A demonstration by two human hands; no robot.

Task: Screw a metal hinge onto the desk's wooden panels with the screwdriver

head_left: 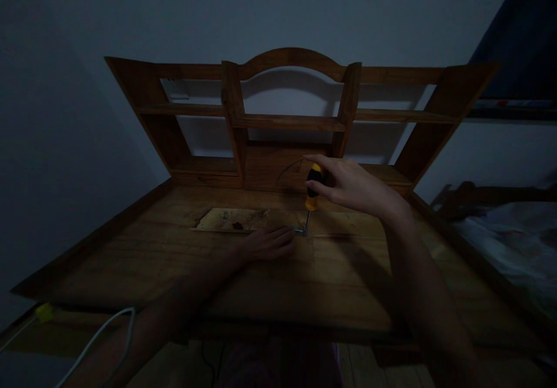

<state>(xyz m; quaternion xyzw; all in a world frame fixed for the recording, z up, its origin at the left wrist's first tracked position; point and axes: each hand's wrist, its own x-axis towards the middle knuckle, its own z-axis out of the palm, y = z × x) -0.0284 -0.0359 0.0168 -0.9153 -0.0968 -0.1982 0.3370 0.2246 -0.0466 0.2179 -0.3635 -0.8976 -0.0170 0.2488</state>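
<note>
My right hand [348, 184] is closed round the yellow-and-black handle of a screwdriver [312, 188], thumb and index finger apart along it. The shaft points down, slightly tilted, and its tip meets a small metal fitting [301, 231] on the wooden desk top [348, 283]. My left hand [270, 244] lies palm down on the desk, fingers extended side by side, with the fingertips against the fitting's left end. Its thumb is hidden. Dim light keeps the fitting's exact kind and any screw under the tip from showing.
Left of the fitting is a rough-edged, lighter recess [230, 219] in the desk top, with a dark spot. A wooden shelf unit [289, 122] stands along the back against the wall. A white cable [102, 330] crosses near my left forearm. Plastic-like bags [513, 243] lie at right.
</note>
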